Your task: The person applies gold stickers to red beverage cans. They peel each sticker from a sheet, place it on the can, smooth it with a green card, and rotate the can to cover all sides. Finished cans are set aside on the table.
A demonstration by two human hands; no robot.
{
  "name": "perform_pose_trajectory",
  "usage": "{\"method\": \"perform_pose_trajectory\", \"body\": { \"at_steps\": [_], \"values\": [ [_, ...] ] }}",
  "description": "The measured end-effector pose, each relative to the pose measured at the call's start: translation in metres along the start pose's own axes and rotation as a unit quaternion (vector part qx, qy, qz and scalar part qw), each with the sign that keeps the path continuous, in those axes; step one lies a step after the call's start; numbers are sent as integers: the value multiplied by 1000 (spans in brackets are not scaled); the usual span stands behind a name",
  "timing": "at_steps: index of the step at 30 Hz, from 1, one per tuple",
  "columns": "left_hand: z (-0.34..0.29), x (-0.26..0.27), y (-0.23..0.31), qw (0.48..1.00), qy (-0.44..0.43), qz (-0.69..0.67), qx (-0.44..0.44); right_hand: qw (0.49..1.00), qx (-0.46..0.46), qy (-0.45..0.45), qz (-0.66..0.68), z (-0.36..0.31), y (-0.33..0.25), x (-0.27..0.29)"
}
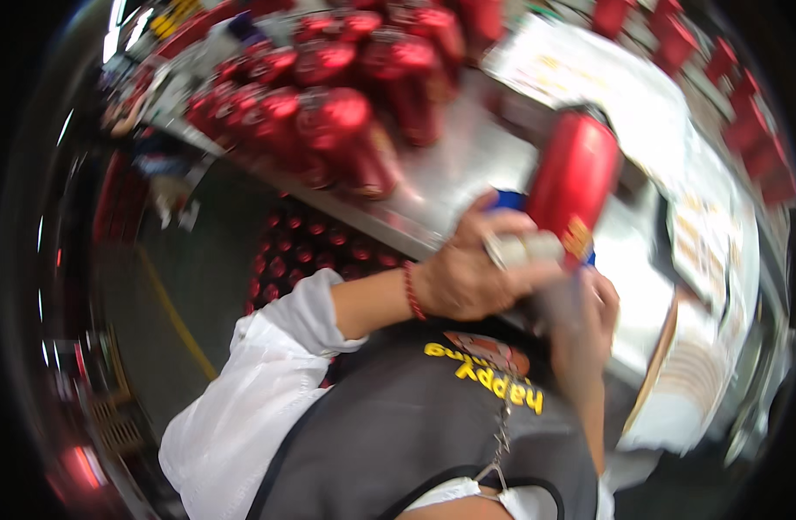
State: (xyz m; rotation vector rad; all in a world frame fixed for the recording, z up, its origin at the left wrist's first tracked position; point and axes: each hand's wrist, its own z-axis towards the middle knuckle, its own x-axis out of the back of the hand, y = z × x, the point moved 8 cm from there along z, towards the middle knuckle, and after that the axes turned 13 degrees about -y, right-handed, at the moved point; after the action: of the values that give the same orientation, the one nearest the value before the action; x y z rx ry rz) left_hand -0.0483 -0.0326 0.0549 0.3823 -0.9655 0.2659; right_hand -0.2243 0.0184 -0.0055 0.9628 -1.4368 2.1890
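Observation:
A shiny red bottle (575, 173) with a dark top rises in front of me, its lower end between my hands. My left hand (480, 269) has its bent fingers against that lower end, and pale covers wrap some fingertips. My right hand (595, 316) is on the other side of the bottle's base, badly smeared by motion, so its grip is unclear. Part of a blue object (509, 200) shows behind the bottle's lower end; its kind is hidden.
Many similar red bottles (337, 130) crowd the metal table (471, 156) at the left. White flat packaging (597, 78) lies beyond, and an open carton (688, 373) is at the right. Below the table edge, more red bottles (302, 251) stand in rows.

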Motion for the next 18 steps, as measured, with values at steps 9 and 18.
{"method": "perform_pose_trajectory", "body": {
  "at_steps": [9,18],
  "values": [
    [27,2,28,987,41,-29,-154,919,-192,222,263,5,9,67],
    [22,1,-10,993,101,-1,66,958,-161,117,209,46,-2,34]
  ]
}}
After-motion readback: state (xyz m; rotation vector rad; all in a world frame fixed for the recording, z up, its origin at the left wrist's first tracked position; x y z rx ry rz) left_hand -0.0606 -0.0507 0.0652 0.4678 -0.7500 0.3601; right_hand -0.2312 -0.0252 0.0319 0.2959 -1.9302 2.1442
